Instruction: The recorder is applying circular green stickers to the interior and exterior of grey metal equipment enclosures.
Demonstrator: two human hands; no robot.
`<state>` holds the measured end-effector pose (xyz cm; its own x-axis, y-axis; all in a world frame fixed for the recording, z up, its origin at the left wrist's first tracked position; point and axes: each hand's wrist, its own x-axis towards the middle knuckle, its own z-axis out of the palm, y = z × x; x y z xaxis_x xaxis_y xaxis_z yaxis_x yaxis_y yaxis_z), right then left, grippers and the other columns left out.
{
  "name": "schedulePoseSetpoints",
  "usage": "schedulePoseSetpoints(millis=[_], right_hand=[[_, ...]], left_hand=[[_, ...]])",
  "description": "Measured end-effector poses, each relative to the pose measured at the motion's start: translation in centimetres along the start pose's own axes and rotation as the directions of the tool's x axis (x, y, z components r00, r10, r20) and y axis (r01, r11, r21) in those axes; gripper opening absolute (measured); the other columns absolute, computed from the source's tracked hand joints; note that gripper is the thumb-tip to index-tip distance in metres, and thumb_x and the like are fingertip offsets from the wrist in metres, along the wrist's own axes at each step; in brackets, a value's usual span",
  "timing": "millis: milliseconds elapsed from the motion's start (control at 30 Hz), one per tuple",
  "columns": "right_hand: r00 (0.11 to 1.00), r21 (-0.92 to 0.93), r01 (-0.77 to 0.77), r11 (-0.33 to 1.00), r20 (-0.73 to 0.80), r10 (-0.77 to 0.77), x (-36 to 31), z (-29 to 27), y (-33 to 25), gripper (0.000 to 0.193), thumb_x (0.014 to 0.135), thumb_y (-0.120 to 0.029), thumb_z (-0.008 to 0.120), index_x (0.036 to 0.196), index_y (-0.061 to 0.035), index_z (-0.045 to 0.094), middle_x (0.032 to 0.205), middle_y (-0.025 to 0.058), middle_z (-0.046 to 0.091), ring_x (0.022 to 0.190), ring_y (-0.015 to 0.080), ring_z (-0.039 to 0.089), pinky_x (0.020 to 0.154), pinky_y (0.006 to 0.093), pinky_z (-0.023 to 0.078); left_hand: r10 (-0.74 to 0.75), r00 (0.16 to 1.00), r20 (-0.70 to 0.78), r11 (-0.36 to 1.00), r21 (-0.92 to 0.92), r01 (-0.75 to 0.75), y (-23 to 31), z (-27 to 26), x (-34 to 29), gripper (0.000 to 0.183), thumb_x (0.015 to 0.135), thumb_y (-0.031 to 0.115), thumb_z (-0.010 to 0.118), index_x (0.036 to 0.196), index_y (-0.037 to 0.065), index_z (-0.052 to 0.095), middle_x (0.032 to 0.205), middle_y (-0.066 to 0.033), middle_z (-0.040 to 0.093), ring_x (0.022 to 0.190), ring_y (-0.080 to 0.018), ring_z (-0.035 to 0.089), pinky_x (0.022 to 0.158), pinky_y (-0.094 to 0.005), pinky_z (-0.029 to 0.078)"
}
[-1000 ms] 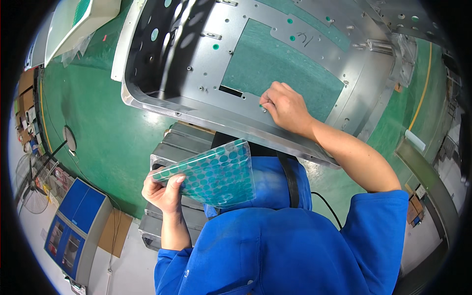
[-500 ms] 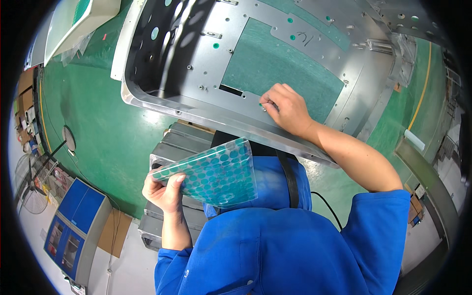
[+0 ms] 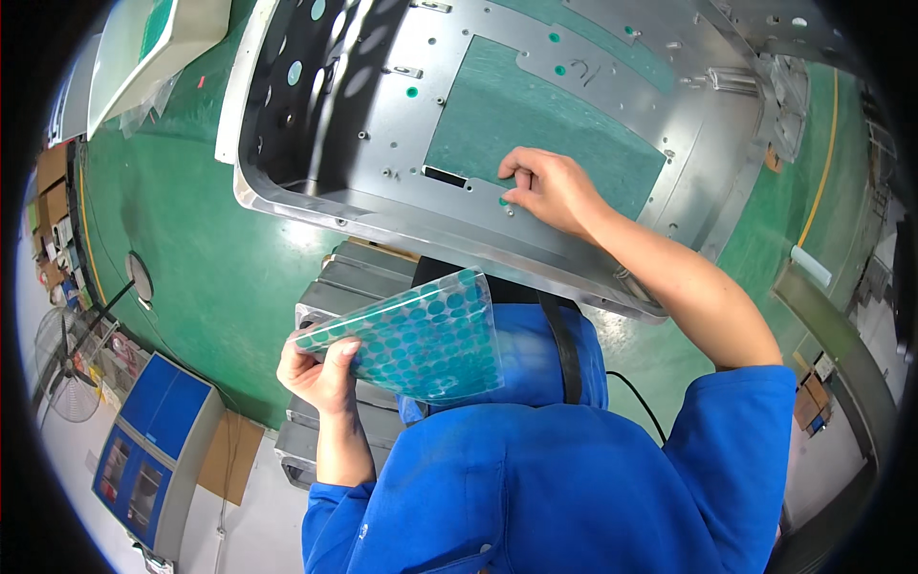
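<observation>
My left hand [image 3: 320, 375] pinches the left corner of a clear plastic sheet of round green stickers [image 3: 430, 330], thumb on top. The sheet slants up to the right in front of my body. Over the near side of a large sheet-metal housing [image 3: 402, 215], my right hand [image 3: 555, 191] hovers with thumb and forefinger apart and nothing visible between them. Just by the thumb tip, a green dot [image 3: 504, 202] sits on the metal beside a small stud [image 3: 511, 213]. More green dots [image 3: 412, 93] lie elsewhere on the housing's inner panel.
A big rectangular cut-out [image 3: 545, 124] opens in the panel, with green floor visible through it. Grey metal boxes [image 3: 359, 277] are stacked below the housing. To the left stand a fan [image 3: 72, 368] and a blue-and-grey cabinet [image 3: 153, 450]; a white bin [image 3: 158, 62] is at upper left.
My right thumb and forefinger have parted and lifted off the panel, uncovering a green dot by the stud. The left hand keeps its grip on the sheet. The view has shifted slightly.
</observation>
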<state>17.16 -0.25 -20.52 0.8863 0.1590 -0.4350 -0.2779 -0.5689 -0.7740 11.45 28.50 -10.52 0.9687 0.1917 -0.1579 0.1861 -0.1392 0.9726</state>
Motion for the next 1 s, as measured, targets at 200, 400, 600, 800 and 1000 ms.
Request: schedulePoseSetpoints(millis=[200,400,600,800,1000], right_hand=[[0.997,-0.23,-0.066,0.971,-0.056,0.055,0.8,-0.4,-1.6,0.023,0.064,-0.017,0.069,0.077,-0.0083,0.052,0.065,0.0021,0.052,0.062,0.0201,0.052,0.055,0.033,0.04],[0.994,0.672,0.104,0.733,-0.103,-0.047,-0.9,-6.5,-5.9,0.019,0.075,-0.018,0.063,0.088,-0.0045,0.057,0.076,0.0027,0.059,0.075,0.0137,0.055,0.063,0.0288,0.043],[0.937,0.573,0.265,0.776,-0.344,-0.066,-7.0,-8.4,-9.9,0.017,0.073,-0.004,0.063,0.09,-0.0023,0.06,0.084,0.0039,0.061,0.078,0.0116,0.056,0.071,0.023,0.044],[0.656,0.575,0.389,0.719,-0.721,0.222,-5.9,-6.8,-10.8,0.015,0.074,-0.003,0.062,0.089,-0.0015,0.061,0.082,0.0031,0.062,0.069,0.0087,0.054,0.064,0.0216,0.044],[0.331,0.513,0.31,0.8,-0.847,0.416,-3.7,-3.8,-11.9,0.009,0.073,0.002,0.061,0.081,-0.0003,0.058,0.085,0.009,0.062,0.075,0.0121,0.058,0.069,0.023,0.046]], left_hand=[[0.044,0.999,-0.013,0.998,-0.043,-0.044,1.9,1.2,1.3,0.026,0.057,0.001,0.074,0.075,-0.001,0.056,0.066,-0.0041,0.058,0.058,-0.0075,0.052,0.055,-0.0185,0.041],[0.131,0.965,0.229,0.99,0.018,-0.139,6.7,3.2,5.8,0.023,0.061,-0.006,0.071,0.078,-0.002,0.056,0.071,-0.0065,0.06,0.062,-0.0105,0.056,0.059,-0.0219,0.046],[0.281,0.774,0.568,0.946,-0.027,-0.323,10.4,9.6,11.6,0.016,0.065,-0.006,0.069,0.076,-0.004,0.057,0.072,-0.0073,0.061,0.063,-0.0096,0.058,0.054,-0.0203,0.048],[0.241,0.46,0.855,0.92,-0.05,-0.388,11.6,15.2,19.4,0.012,0.067,-0.003,0.069,0.073,-0.002,0.058,0.068,-0.0046,0.061,0.057,-0.0057,0.054,0.049,-0.0176,0.042],[0.074,0.328,0.942,0.931,0.053,-0.36,10.4,18.7,23.2,0.013,0.067,0.002,0.071,0.071,-0.001,0.059,0.061,-0.0013,0.06,0.052,-0.004,0.051,0.048,-0.016,0.039]])
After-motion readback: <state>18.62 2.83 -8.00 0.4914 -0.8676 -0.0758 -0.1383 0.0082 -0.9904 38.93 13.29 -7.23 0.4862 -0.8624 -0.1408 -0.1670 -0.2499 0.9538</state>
